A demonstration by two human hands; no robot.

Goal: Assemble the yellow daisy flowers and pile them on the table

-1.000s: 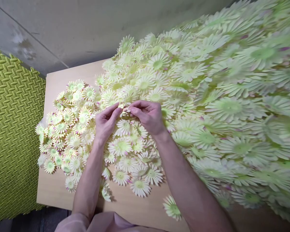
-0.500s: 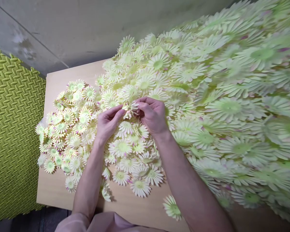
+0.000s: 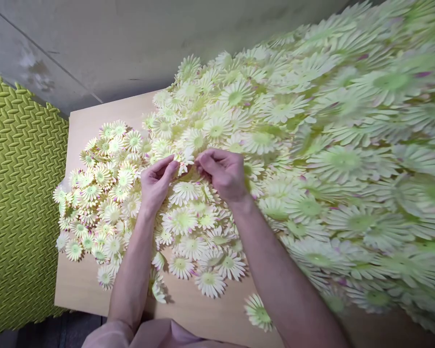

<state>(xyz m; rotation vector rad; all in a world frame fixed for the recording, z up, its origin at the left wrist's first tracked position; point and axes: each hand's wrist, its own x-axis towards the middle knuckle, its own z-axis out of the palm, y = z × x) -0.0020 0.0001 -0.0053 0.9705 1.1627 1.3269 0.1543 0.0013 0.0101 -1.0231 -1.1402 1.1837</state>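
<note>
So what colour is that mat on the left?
The mat is yellow-green, patterned with slanting raised ovals; it shows best in the head view.

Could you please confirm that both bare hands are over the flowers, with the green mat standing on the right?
Not quite: the green mat stands on the left, as the head view shows. The left hand and right hand are bare, over the flowers.

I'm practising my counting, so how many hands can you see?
2. The left hand pinches a small flower, and the right hand is just to the right of that flower. Both are in front of the flower pile. No hands seem hidden.
</note>
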